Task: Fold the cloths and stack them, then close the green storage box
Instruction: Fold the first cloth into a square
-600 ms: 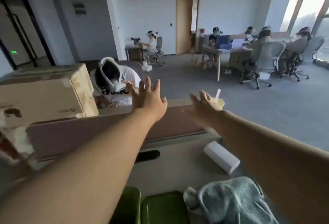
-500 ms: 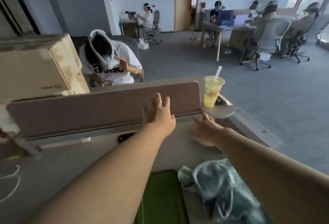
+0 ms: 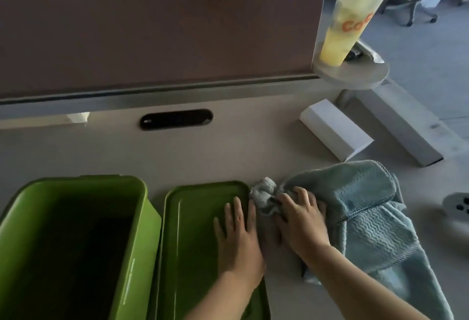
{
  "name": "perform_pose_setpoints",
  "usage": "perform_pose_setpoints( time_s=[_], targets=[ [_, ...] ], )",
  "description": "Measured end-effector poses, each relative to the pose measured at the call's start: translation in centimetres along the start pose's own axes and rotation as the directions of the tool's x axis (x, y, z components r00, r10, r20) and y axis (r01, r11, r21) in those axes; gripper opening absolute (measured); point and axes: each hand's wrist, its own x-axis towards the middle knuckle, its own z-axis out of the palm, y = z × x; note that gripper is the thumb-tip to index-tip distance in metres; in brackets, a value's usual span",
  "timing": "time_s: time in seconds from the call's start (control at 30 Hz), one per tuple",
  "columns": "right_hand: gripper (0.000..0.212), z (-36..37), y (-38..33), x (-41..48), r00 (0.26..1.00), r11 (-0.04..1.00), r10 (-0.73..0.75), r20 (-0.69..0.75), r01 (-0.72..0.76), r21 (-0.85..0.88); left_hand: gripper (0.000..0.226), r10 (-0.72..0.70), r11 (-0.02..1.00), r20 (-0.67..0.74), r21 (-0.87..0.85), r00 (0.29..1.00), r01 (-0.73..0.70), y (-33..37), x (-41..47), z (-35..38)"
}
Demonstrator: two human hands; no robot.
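Observation:
A green storage box stands open at the lower left of the desk, its inside dark. Its green lid lies flat just right of it. My left hand rests flat on the lid's right part, fingers straight. A crumpled light blue cloth lies right of the lid. My right hand sits on the cloth's left end, its fingers curled into a bunched corner.
A white box lies beyond the cloth. A yellow iced drink stands on a small round shelf at the end of the brown desk divider. A pale controller shows at the right edge. The desk edge runs close on the right.
Both hands have come down from reaching forward near the divider. The left now rests on the lid and the right grips the cloth. The view has tilted down to the desk.

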Motion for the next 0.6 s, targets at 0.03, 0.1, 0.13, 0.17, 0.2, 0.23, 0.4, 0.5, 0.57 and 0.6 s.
perform_pose_setpoints(
  time_s=[0.03, 0.1, 0.13, 0.17, 0.2, 0.23, 0.4, 0.5, 0.57, 0.6],
  targets=[
    [0.039, 0.9, 0.3, 0.0, 0.998, 1.000, -0.008, -0.061, 0.010, 0.024, 0.084, 0.008, 0.999, -0.058, -0.050, 0.998, -0.010, -0.2, 0.1, 0.7],
    [0.038, 2.1, 0.7, -0.2, 0.983, 0.998, -0.048, -0.175, 0.055, 0.033, 0.069, 0.036, 0.993, -0.162, -0.106, 0.986, -0.054, -1.0, 0.4, 2.1],
    [0.037, 2.6, 0.8, -0.2, 0.970, 0.997, -0.066, -0.233, 0.076, 0.034, 0.066, 0.051, 0.989, -0.186, -0.128, 0.981, -0.075, -1.3, 0.4, 2.8],
    [0.037, 2.8, 0.9, -0.1, 0.954, 0.995, -0.077, -0.289, 0.093, 0.041, 0.066, 0.060, 0.986, -0.227, -0.138, 0.972, -0.093, -1.7, 0.4, 3.4],
    [0.036, 3.1, 1.0, 0.0, 0.938, 0.994, -0.078, -0.339, 0.101, 0.052, 0.065, 0.064, 0.985, -0.270, -0.135, 0.961, -0.103, -2.1, 0.5, 3.8],
    [0.035, 3.3, 1.1, 0.1, 0.921, 0.992, -0.081, -0.380, 0.113, 0.064, 0.065, 0.056, 0.984, -0.295, -0.143, 0.954, -0.102, -2.3, 0.6, 4.2],
    [0.033, 3.7, 1.4, -0.4, 0.810, 0.950, -0.073, -0.582, 0.234, 0.206, 0.069, 0.069, 0.980, -0.339, -0.155, 0.938, -0.128, -2.6, 1.0, 4.9],
    [0.025, 3.5, 1.5, -1.2, 0.672, 0.931, -0.066, -0.738, 0.307, 0.196, 0.071, 0.058, 0.977, -0.330, -0.175, 0.942, -0.121, -2.7, 1.3, 5.0],
    [0.021, 3.4, 1.6, -2.0, 0.534, 0.943, -0.080, -0.842, 0.313, 0.110, 0.083, 0.055, 0.975, -0.298, -0.190, 0.953, -0.116, -2.6, 1.2, 4.4],
    [0.021, 3.3, 1.7, -2.4, 0.475, 0.948, -0.090, -0.875, 0.311, 0.071, 0.094, 0.061, 0.981, -0.341, -0.153, 0.938, -0.119, -2.4, 1.2, 4.4]
  ],
)
